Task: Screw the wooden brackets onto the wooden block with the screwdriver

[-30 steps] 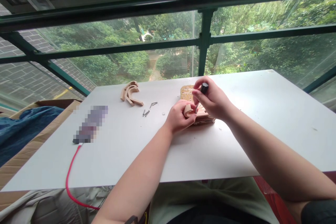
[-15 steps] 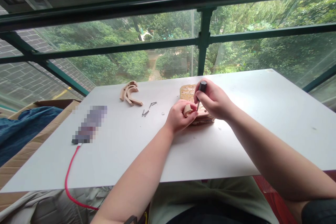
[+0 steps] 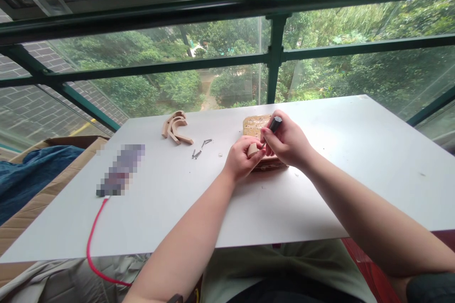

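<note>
My right hand (image 3: 288, 138) is closed around the black handle of a screwdriver (image 3: 275, 124), whose shaft slants down and left toward my left fingertips. Between the fingers of my left hand (image 3: 241, 157) is a curved, light wooden piece (image 3: 252, 150), its rounded end showing. Both hands are over a tan speckled block (image 3: 253, 125) with layered sides, which lies on the white table. The screwdriver's tip and most of the wooden piece are hidden by my fingers.
Several curved wooden pieces (image 3: 176, 128) lie at the back left, with several loose screws (image 3: 201, 148) nearer my left hand. A blurred phone-like object (image 3: 122, 170) with a red cable (image 3: 93, 241) is on the left of the white table (image 3: 170, 213). A cardboard box (image 3: 53, 187) stands beyond.
The screwdriver has gone from nearly upright to a clear slant, its handle leaning right. My right hand has shifted slightly with it, while my left hand stays on the wooden piece.
</note>
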`<state>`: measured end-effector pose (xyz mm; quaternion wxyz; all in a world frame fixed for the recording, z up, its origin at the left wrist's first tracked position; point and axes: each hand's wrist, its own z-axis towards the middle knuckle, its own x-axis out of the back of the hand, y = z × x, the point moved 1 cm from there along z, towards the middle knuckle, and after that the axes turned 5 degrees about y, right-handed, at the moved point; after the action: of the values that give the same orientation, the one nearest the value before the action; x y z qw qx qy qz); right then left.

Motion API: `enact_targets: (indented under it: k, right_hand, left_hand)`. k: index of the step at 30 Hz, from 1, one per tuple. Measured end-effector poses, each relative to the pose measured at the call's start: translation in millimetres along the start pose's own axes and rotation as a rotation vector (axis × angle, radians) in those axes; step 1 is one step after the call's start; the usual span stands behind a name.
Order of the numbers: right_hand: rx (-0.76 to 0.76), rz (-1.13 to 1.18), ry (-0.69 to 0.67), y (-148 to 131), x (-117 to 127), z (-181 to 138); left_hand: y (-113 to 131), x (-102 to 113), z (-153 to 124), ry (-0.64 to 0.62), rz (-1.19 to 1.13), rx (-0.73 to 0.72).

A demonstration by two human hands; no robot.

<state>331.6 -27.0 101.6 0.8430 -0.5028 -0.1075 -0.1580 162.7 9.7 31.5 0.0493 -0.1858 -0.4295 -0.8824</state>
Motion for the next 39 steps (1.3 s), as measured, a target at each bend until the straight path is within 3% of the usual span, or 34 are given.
enact_targets:
  k: [14, 31, 39]
  right_hand:
    - [-0.043, -0.028, -0.013, -4.8, 2.6, 3.4]
    - [-0.061, 0.087, -0.021, 0.6, 1.7, 0.3]
    - [-0.022, 0.001, 0.03, -1.1, 1.0, 1.9]
  left_hand:
    - [3.6, 3.7, 0.0, -0.089, 0.019, -0.044]
    - [6.4, -1.2, -2.0, -0.028, 0.071, -0.042]
    - [6.3, -4.4, -2.7, 0.026, 0.05, -0.006]
